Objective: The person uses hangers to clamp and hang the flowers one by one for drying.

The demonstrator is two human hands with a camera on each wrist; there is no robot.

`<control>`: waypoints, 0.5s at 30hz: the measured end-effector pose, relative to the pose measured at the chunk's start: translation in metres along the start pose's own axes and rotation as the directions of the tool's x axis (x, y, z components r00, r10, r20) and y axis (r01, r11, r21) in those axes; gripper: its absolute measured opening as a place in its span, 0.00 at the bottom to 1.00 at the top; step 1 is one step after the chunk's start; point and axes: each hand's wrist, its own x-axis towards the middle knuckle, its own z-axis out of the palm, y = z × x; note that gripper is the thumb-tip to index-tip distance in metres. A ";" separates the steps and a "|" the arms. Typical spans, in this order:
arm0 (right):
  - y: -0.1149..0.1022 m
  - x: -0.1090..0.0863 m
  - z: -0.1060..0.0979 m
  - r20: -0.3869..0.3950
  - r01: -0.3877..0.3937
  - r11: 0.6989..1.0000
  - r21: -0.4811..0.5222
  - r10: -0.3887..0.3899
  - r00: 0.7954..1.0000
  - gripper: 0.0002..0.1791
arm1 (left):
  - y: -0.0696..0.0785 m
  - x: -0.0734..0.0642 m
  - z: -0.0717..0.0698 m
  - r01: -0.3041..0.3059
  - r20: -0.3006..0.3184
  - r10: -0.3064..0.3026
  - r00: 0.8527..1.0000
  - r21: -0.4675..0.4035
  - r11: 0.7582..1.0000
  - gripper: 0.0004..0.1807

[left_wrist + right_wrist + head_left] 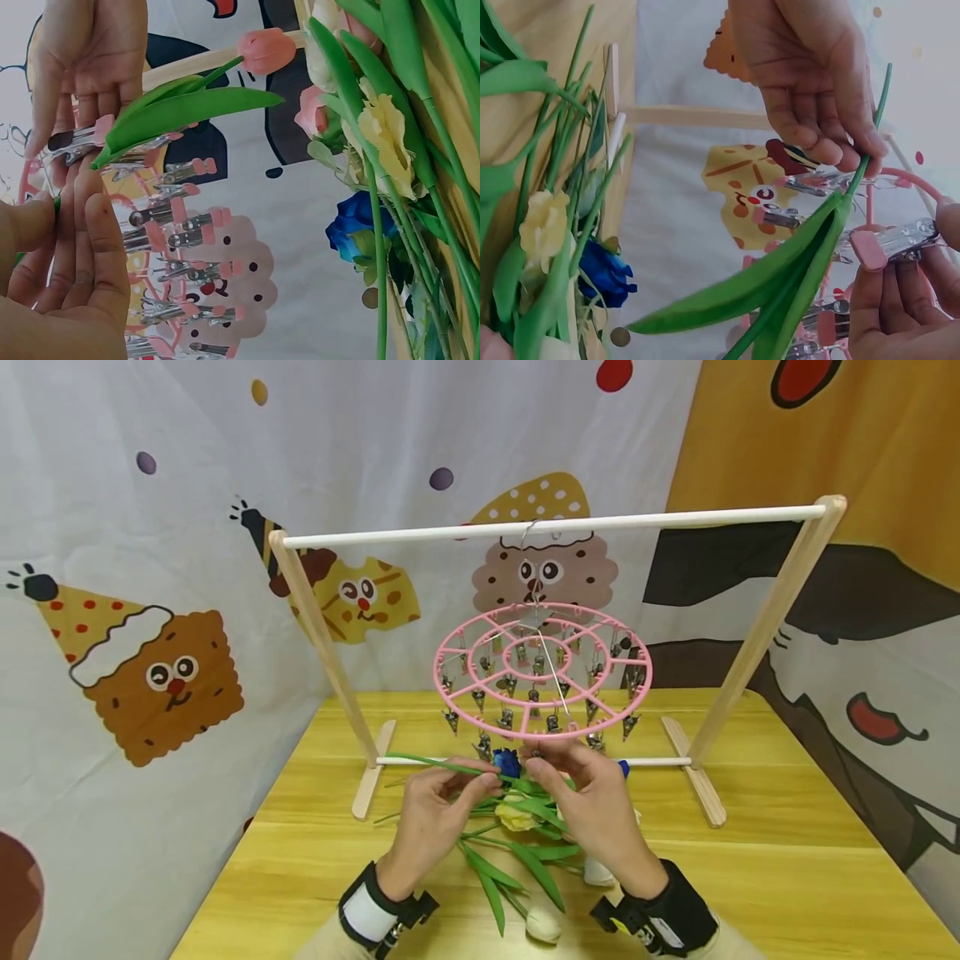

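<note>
My left hand [435, 814] pinches the green stem [864, 166] of an artificial pink tulip [266, 51] between thumb and fingers, just below its leaves [195, 109]. The stem's tail sticks out to the left in the head view. With thumb and fingers my right hand [596, 802] holds a metal clip [900, 241] with pink tips, close beside the stem. That clip is at the near edge of a round pink hanger [495, 731], from which several similar clips dangle. In the head view the tulip's bloom is hidden behind my right hand.
The hanger hooks over the white bar [420, 533] of a wooden stand [765, 635]. Below my hands, on the yellow wooden table [300, 860], lie a blue rose [356, 225], a yellow flower [516, 815], a white tulip [543, 925] and long green leaves. A cartoon curtain [360, 452] hangs behind.
</note>
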 end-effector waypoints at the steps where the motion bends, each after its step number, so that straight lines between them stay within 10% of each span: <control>1: 0.000 0.001 -0.001 -0.002 -0.006 1.000 -0.003 0.006 1.000 0.17 | 0.001 0.000 0.000 0.009 0.005 -0.009 1.000 -0.006 1.000 0.08; 15: 0.002 0.011 -0.013 -0.024 0.016 0.997 -0.074 -0.018 1.000 0.17 | 0.007 0.005 0.000 0.056 0.011 -0.057 0.998 0.067 0.996 0.08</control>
